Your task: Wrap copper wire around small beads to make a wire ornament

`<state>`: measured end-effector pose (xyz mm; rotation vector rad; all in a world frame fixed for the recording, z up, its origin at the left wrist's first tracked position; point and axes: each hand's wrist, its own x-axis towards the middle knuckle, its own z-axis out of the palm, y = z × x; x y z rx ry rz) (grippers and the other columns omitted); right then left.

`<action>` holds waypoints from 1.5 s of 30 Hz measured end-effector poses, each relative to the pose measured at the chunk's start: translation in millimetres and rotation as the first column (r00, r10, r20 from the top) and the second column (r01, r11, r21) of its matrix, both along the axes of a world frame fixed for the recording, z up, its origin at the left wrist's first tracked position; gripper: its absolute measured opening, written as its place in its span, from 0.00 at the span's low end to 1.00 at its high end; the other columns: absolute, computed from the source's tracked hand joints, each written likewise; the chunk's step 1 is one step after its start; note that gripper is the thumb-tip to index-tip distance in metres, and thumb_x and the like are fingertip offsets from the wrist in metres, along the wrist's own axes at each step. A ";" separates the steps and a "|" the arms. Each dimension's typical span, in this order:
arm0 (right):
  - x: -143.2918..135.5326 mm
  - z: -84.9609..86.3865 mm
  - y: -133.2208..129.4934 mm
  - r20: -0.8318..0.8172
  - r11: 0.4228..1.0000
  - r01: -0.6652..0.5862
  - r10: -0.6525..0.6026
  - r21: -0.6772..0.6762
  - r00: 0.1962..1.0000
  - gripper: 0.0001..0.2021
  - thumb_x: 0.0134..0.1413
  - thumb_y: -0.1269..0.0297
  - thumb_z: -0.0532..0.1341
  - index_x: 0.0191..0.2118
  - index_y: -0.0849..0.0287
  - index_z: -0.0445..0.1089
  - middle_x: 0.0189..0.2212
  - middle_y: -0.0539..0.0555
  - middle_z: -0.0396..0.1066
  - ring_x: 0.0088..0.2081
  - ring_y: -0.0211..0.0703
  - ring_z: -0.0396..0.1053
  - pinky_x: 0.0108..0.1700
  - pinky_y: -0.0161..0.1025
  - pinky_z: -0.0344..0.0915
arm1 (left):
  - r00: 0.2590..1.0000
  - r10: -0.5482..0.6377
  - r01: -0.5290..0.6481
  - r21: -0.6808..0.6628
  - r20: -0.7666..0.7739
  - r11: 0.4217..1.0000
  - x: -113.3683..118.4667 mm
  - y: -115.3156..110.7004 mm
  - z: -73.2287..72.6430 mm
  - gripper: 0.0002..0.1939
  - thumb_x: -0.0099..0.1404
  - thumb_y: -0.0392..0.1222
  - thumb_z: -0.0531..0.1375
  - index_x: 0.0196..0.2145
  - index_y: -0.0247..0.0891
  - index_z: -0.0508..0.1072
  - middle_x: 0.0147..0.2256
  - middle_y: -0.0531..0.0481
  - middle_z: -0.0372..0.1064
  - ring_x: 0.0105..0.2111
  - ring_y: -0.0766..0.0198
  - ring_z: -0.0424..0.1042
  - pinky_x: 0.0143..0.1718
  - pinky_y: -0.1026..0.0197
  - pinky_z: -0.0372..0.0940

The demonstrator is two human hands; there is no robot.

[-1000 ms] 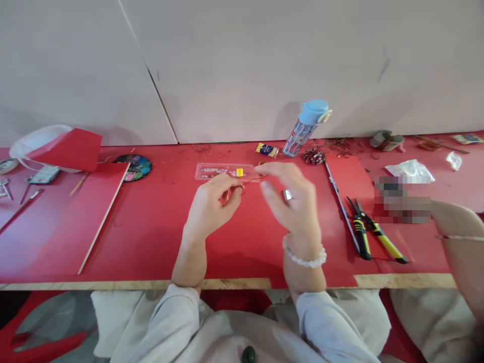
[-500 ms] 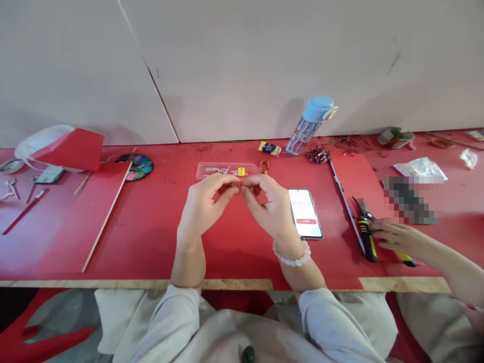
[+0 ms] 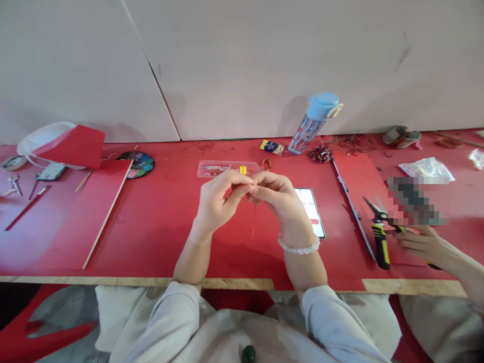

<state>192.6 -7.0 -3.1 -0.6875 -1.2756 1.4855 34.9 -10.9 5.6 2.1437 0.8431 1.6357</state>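
My left hand (image 3: pixel 222 200) and my right hand (image 3: pixel 280 197) meet above the middle of the red table, thumbs and forefingers pinched together at the tips. Whatever sits between the fingertips is too small and covered to name. A faint thin line, perhaps thread, shows below them. Just beyond the hands lies a clear plastic tray (image 3: pixel 202 169) with small beads and a yellow cap (image 3: pixel 243 170). A gold-coloured ring-like piece (image 3: pixel 266 164) rests at its right. Partly behind my right wrist is a phone (image 3: pixel 319 222) with a lit screen.
A blue-lidded bottle (image 3: pixel 312 123) stands by the wall near a small packet (image 3: pixel 271 146). To the right, another person's hand (image 3: pixel 421 244) touches yellow-black pliers (image 3: pixel 381 244). At left are a red board (image 3: pixel 100 212), a round palette (image 3: pixel 141 165) and a white mask-like object (image 3: pixel 41 143).
Both my hands have shifted slightly right, staying pinched together. The small red bit seen between them is now hidden. The other person's hand and the pliers have moved right, with handles wider apart.
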 end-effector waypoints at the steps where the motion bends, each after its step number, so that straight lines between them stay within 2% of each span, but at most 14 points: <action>1: 1.6 -0.5 2.1 -0.020 0.997 -0.067 0.066 -0.031 0.998 0.17 0.48 0.48 0.73 0.28 0.56 0.73 0.20 0.46 0.68 0.22 0.34 0.60 0.25 0.35 0.59 | 1.000 -0.020 0.020 -0.003 0.011 1.000 1.1 -1.0 0.2 0.08 0.72 0.46 0.62 0.35 0.42 0.75 0.29 0.54 0.78 0.27 0.69 0.76 0.27 0.67 0.67; 4: 3.0 -2.6 6.6 -0.074 0.977 -0.200 0.195 -0.074 0.978 0.19 0.44 0.46 0.74 0.26 0.56 0.72 0.17 0.44 0.66 0.19 0.32 0.57 0.23 0.34 0.57 | 0.999 -0.038 0.039 -0.035 0.022 0.999 1.6 -4.5 2.7 0.09 0.72 0.47 0.62 0.35 0.42 0.74 0.29 0.54 0.77 0.25 0.69 0.75 0.26 0.66 0.68; 7: 1.7 -2.7 7.6 -0.086 0.979 -0.191 0.185 -0.068 0.979 0.18 0.45 0.47 0.74 0.26 0.55 0.72 0.17 0.44 0.67 0.20 0.32 0.58 0.22 0.34 0.56 | 0.999 -0.049 0.049 -0.098 -0.003 0.994 -1.9 -6.2 6.7 0.07 0.72 0.45 0.61 0.37 0.41 0.75 0.30 0.54 0.78 0.26 0.69 0.76 0.27 0.67 0.68; 10: 1.1 0.9 5.8 -0.042 0.995 -0.093 0.092 -0.025 0.995 0.17 0.47 0.48 0.73 0.27 0.54 0.72 0.20 0.45 0.68 0.22 0.34 0.62 0.25 0.35 0.61 | 0.996 -0.070 0.061 -0.177 -0.049 0.982 -6.8 -6.2 10.1 0.08 0.73 0.46 0.60 0.39 0.41 0.75 0.32 0.52 0.79 0.27 0.68 0.76 0.27 0.67 0.69; 15: 3.5 4.5 -0.5 0.044 0.987 0.035 -0.043 0.155 0.998 0.13 0.55 0.50 0.69 0.31 0.54 0.72 0.26 0.49 0.72 0.29 0.40 0.70 0.33 0.40 0.70 | 0.998 -0.012 0.001 -0.183 -0.057 0.983 -8.0 -9.8 11.7 0.07 0.72 0.45 0.61 0.38 0.40 0.77 0.32 0.51 0.79 0.28 0.67 0.77 0.29 0.66 0.71; 18: 4.6 2.9 -6.4 0.077 0.911 0.202 -0.244 0.359 0.967 0.03 0.60 0.62 0.64 0.38 0.52 0.73 0.38 0.53 0.75 0.43 0.46 0.74 0.46 0.45 0.73 | 0.999 0.028 -0.034 -0.192 -0.032 0.981 -4.1 -14.9 10.9 0.03 0.70 0.41 0.63 0.39 0.41 0.77 0.34 0.51 0.80 0.28 0.69 0.77 0.29 0.68 0.71; 21: 4.1 3.6 -12.2 0.100 0.817 0.302 -0.398 0.492 0.912 0.09 0.57 0.72 0.60 0.40 0.51 0.72 0.46 0.55 0.74 0.52 0.49 0.72 0.57 0.51 0.69 | 0.998 0.070 -0.070 -0.168 -0.007 0.983 -0.7 -18.5 9.6 0.02 0.69 0.39 0.64 0.39 0.41 0.77 0.33 0.52 0.80 0.27 0.70 0.76 0.30 0.69 0.72; 25: 5.4 9.8 -16.3 0.152 0.778 0.313 -0.459 0.544 0.875 0.12 0.55 0.75 0.59 0.39 0.50 0.72 0.46 0.54 0.75 0.52 0.50 0.73 0.56 0.53 0.70 | 0.996 0.086 -0.085 -0.169 -0.001 0.982 -0.1 -19.6 7.6 0.03 0.69 0.40 0.64 0.39 0.41 0.77 0.31 0.53 0.79 0.26 0.70 0.76 0.28 0.69 0.73; 29: 17.2 6.9 -10.7 0.322 0.780 0.191 -0.450 0.596 0.833 0.13 0.58 0.71 0.60 0.46 0.50 0.74 0.49 0.55 0.76 0.54 0.50 0.74 0.55 0.50 0.71 | 0.992 0.107 -0.090 -0.235 0.063 0.968 -2.5 -21.1 7.5 0.05 0.70 0.43 0.64 0.40 0.41 0.76 0.30 0.53 0.77 0.26 0.69 0.77 0.24 0.70 0.71; 33: 34.5 -16.3 11.5 0.550 0.856 0.231 -0.482 0.463 0.682 0.09 0.62 0.64 0.59 0.41 0.51 0.78 0.43 0.56 0.80 0.44 0.51 0.77 0.46 0.48 0.73 | 0.975 0.149 -0.099 -0.278 0.165 0.956 -5.2 -22.0 9.6 0.06 0.69 0.45 0.64 0.39 0.40 0.75 0.28 0.53 0.76 0.24 0.70 0.75 0.22 0.70 0.69; 35: 40.1 -29.3 25.9 0.568 0.933 0.222 -0.350 0.284 0.745 0.07 0.58 0.57 0.64 0.34 0.52 0.77 0.36 0.55 0.81 0.40 0.51 0.77 0.43 0.47 0.71 | 0.971 0.138 -0.080 -0.280 0.196 0.957 -5.0 -21.1 10.0 0.06 0.69 0.45 0.65 0.38 0.40 0.75 0.28 0.54 0.75 0.23 0.71 0.74 0.22 0.70 0.69; 39: 40.8 -42.0 47.1 0.509 0.982 0.128 -0.182 0.140 0.841 0.21 0.56 0.41 0.63 0.26 0.55 0.74 0.18 0.50 0.73 0.23 0.43 0.71 0.28 0.39 0.66 | 0.977 0.042 0.023 -0.301 0.207 0.953 0.4 -20.9 7.5 0.05 0.69 0.43 0.64 0.39 0.40 0.74 0.28 0.54 0.74 0.23 0.72 0.73 0.22 0.71 0.69; 42: 35.1 -39.9 53.7 0.394 0.996 0.072 -0.090 0.060 0.915 0.30 0.55 0.30 0.57 0.23 0.54 0.67 0.09 0.43 0.58 0.12 0.35 0.55 0.19 0.36 0.55 | 0.981 -0.034 0.096 -0.325 0.191 0.941 5.9 -23.4 4.6 0.05 0.70 0.43 0.63 0.39 0.41 0.73 0.29 0.53 0.75 0.24 0.71 0.74 0.24 0.69 0.69; 45: 27.3 -34.8 55.2 0.220 0.995 0.095 -0.096 0.015 0.971 0.30 0.57 0.29 0.51 0.22 0.50 0.55 0.07 0.37 0.42 0.10 0.33 0.40 0.16 0.35 0.47 | 0.983 -0.063 0.119 -0.331 0.174 0.936 8.4 -25.7 3.5 0.04 0.70 0.42 0.62 0.38 0.40 0.73 0.29 0.51 0.76 0.25 0.69 0.75 0.24 0.68 0.69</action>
